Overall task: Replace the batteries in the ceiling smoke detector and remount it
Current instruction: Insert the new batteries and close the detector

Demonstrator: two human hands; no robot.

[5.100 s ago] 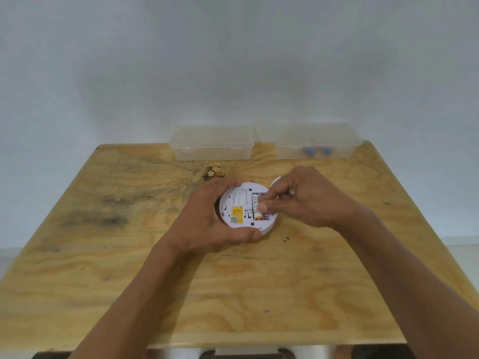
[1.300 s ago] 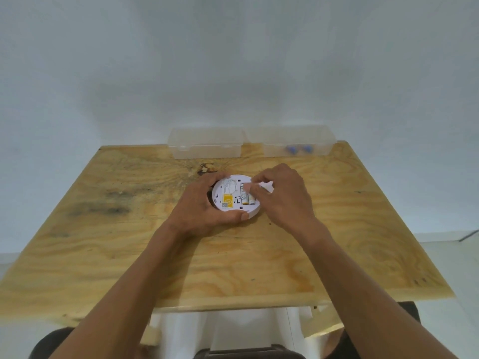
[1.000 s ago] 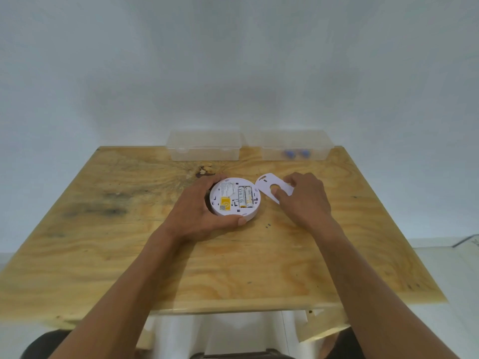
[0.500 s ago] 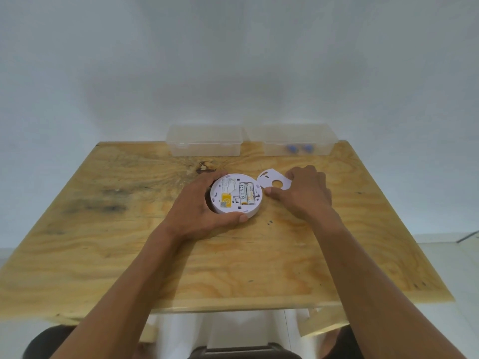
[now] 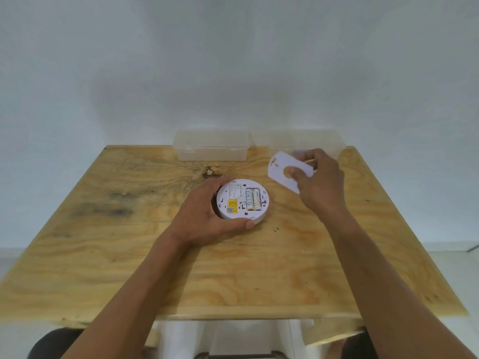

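Note:
A round white smoke detector [image 5: 242, 199] lies back side up on the wooden table [image 5: 129, 255]. Two batteries [image 5: 253, 198] sit side by side in its open compartment, beside a yellow label. My left hand [image 5: 207, 216] wraps around the detector's left and near rim, holding it down. To the right and lifted off the table, my right hand [image 5: 320, 181] pinches a flat white mounting plate [image 5: 286, 169] with a round hole in it. The plate is tilted and clear of the detector.
Two clear plastic boxes stand at the table's far edge: the left box [image 5: 211, 147] shows nothing inside, the right box [image 5: 303, 141] is partly hidden by my right hand. A dark knot [image 5: 212, 171] marks the wood behind the detector. A white wall rises behind the table.
My right hand left the battery compartment, took hold of the white plate lying right of the detector, and lifted it up and to the right. My left hand stayed on the detector.

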